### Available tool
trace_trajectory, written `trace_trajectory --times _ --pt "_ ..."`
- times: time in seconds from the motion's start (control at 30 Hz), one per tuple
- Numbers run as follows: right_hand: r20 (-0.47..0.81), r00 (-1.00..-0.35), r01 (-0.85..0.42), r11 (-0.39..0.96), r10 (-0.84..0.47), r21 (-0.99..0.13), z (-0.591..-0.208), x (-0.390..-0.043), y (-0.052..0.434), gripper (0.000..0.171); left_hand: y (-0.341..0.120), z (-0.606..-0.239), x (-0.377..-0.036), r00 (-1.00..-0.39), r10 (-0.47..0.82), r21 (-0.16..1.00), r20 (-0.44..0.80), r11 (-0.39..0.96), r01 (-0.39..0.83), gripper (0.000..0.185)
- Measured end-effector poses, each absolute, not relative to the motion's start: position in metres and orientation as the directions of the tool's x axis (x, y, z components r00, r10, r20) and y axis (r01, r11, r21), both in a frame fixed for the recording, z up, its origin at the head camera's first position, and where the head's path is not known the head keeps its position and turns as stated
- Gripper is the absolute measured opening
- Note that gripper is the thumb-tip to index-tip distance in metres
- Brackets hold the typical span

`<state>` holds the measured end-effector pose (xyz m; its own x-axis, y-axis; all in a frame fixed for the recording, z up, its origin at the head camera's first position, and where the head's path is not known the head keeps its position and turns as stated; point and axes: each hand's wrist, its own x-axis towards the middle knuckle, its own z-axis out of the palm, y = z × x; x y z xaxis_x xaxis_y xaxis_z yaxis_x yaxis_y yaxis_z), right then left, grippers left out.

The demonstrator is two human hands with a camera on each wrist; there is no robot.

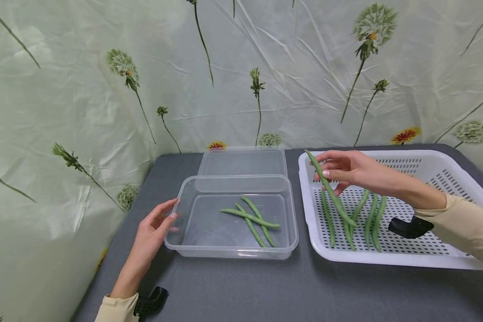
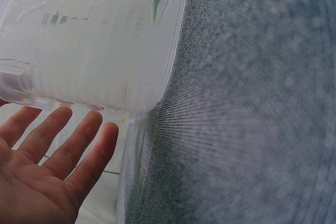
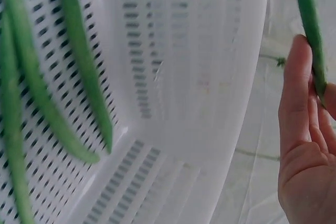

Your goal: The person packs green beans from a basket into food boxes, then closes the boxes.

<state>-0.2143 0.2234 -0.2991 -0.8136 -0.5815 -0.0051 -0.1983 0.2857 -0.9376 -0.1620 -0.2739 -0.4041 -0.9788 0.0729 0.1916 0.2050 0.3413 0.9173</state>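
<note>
While your right hand (image 1: 344, 170) pinches one bean (image 1: 331, 191) near its upper end above the basket (image 1: 386, 258), treat it as light, slender and snappable; your left hand (image 1: 154, 228) rests open-fingered against the tub (image 1: 233, 250).

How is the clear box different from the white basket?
The clear box is see-through with solid walls; the white basket is opaque and full of holes. The box holds three beans; the basket holds more. The left hand touches the box's edge with straight fingers; above the basket, the right hand pinches a bean. Both stand open on the gray table.
</note>
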Motion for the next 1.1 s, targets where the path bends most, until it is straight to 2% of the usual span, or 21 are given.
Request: trace_trajectory --times 0.17,0.5,0.93,1.1 --pt "-0.002 -0.821 -0.192 0.278 -0.571 -0.941 -0.3 -0.215 0.209 0.04 -0.274 -0.404 -0.162 -0.979 0.077 0.915 0.187 0.348 0.202 0.041" --pt "-0.004 -0.852 -0.181 0.303 -0.524 -0.936 -0.296 -0.221 0.171 0.04 -0.275 -0.402 -0.162 -0.981 0.073 0.914 0.181 0.356 0.195 0.042" --pt "-0.083 -0.756 -0.178 0.326 -0.649 -0.928 -0.3 -0.231 0.127 0.045 -0.275 -0.402 -0.162 -0.981 0.075 0.914 0.179 0.355 0.194 0.042" --pt "-0.085 -0.707 -0.169 0.285 -0.702 -0.943 -0.305 -0.231 0.118 0.045 -0.275 -0.402 -0.161 -0.98 0.079 0.914 0.182 0.355 0.198 0.042"
